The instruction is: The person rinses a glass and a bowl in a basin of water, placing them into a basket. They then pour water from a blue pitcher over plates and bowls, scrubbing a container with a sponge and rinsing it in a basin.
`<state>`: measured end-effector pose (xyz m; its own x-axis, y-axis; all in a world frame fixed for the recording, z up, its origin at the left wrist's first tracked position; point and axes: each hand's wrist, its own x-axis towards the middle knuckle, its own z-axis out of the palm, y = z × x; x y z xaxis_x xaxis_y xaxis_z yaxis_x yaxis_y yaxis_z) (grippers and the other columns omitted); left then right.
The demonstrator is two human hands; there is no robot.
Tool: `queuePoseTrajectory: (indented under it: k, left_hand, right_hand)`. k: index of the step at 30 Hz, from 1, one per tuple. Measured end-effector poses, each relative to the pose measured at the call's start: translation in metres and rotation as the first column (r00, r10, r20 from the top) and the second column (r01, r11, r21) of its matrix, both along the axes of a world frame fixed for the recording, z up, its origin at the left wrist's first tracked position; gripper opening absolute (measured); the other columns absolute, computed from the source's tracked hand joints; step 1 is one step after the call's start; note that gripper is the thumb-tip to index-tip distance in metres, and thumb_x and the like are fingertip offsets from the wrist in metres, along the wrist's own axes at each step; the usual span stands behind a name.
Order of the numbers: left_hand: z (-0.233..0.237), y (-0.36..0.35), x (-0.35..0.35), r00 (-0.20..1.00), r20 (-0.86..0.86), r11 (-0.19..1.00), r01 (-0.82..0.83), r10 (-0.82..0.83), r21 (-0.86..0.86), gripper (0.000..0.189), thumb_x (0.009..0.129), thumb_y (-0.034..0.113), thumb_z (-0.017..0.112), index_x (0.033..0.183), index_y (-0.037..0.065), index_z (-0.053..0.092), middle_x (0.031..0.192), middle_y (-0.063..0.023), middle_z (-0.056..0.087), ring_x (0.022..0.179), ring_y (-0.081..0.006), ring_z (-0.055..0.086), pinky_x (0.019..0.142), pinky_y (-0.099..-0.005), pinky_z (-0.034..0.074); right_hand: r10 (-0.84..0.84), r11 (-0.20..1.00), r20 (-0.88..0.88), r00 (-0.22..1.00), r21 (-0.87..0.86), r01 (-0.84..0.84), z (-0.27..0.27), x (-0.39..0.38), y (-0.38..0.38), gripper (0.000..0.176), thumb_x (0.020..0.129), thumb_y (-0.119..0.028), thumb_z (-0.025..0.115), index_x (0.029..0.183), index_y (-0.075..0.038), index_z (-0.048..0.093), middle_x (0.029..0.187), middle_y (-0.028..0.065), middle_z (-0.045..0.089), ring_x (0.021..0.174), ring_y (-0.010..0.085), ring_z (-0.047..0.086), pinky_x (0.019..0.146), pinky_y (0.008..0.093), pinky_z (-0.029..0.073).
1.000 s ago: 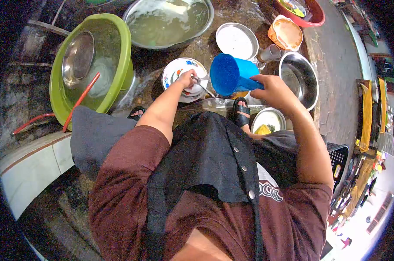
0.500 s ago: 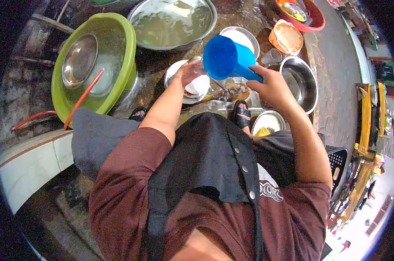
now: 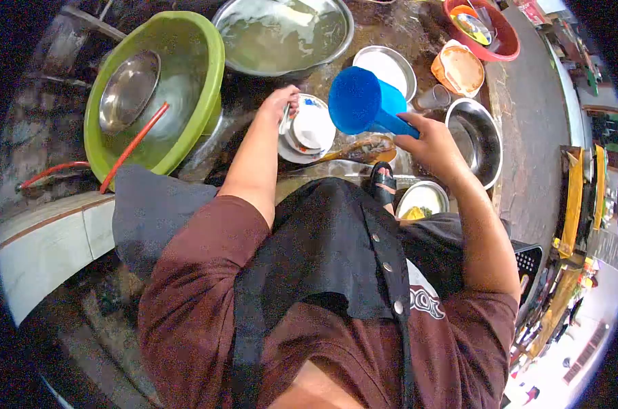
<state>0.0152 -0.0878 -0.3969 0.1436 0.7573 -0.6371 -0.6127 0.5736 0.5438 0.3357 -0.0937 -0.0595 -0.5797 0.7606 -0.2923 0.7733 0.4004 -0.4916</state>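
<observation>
My right hand (image 3: 423,140) is closed round the handle of a large blue dipper (image 3: 363,102), held tilted over the wet floor. At the left edge of a stack of white bowls and plates (image 3: 312,127), my left hand (image 3: 281,102) has its fingers curled; what they hold, if anything, is hidden. The stack rests on the ground, and beside it lies a brownish ladle-like object (image 3: 367,149). Behind the dipper stands a round metal pan (image 3: 390,65) with whitish contents.
A green basin (image 3: 213,75) with a metal bowl and red hose (image 3: 135,146) is at left. Further back are a large metal basin (image 3: 281,65), a red basin (image 3: 503,48), and an orange container (image 3: 462,70). A steel bowl (image 3: 486,140) and a small food bowl (image 3: 435,194) lie right.
My left hand has moved left and away from the dipper to the edge of the dish stack. The dipper is still in my right hand, and the view has shifted slightly.
</observation>
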Motion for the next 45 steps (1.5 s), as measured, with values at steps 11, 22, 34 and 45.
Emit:
queuePoseTrajectory:
  k: [11,22,34,45]
  left_hand:
    - [0.055,-0.049,0.083,-0.454,-0.844,0.876,0.233,-0.286,-0.422,0.031,0.070,0.017,0.064,0.098,0.004,0.060,0.104,-0.0147,0.058,0.096,-0.0245,0.058,0.071,-0.0353,0.051]
    - [-0.004,-0.026,0.045,0.214,-0.918,0.936,0.188,-0.333,-0.296,0.036,0.074,0.013,0.060,0.108,0.004,0.058,0.113,-0.0183,0.056,0.103,-0.0312,0.055,0.085,-0.0380,0.045]
    - [0.050,0.013,0.032,0.038,-0.992,0.841,0.526,0.121,0.123,0.040,0.068,0.012,0.058,0.107,0.005,0.054,0.097,-0.0207,0.060,0.091,-0.0353,0.058,0.079,-0.0397,0.047]
    - [0.272,-0.052,-0.134,-0.033,-0.753,0.751,-0.057,0.657,0.658,0.029,0.069,0.014,0.057,0.093,-0.002,0.059,0.089,-0.0192,0.062,0.080,-0.0282,0.060,0.068,-0.0377,0.046]
  right_hand:
    - [0.314,0.908,0.280,0.907,0.190,-0.373,-0.015,-0.034,-0.017,0.042,0.075,-0.024,0.058,0.115,-0.012,0.049,0.083,0.0160,0.063,0.076,0.0345,0.061,0.066,0.0450,0.048]
    - [0.313,0.882,0.415,0.854,0.208,-0.424,-0.005,-0.064,-0.017,0.044,0.078,-0.020,0.055,0.121,-0.013,0.045,0.082,0.0161,0.063,0.073,0.0328,0.062,0.065,0.0440,0.049]
    - [0.276,0.662,0.542,0.794,0.492,-0.566,0.003,-0.067,-0.006,0.051,0.078,-0.006,0.047,0.128,-0.012,0.035,0.083,0.0093,0.060,0.063,0.0272,0.063,0.049,0.0378,0.049]
    - [0.080,0.689,0.293,0.953,0.674,-0.265,0.007,-0.072,0.026,0.043,0.085,-0.009,0.040,0.128,-0.015,0.039,0.096,0.0116,0.060,0.069,0.0261,0.062,0.055,0.0404,0.049]
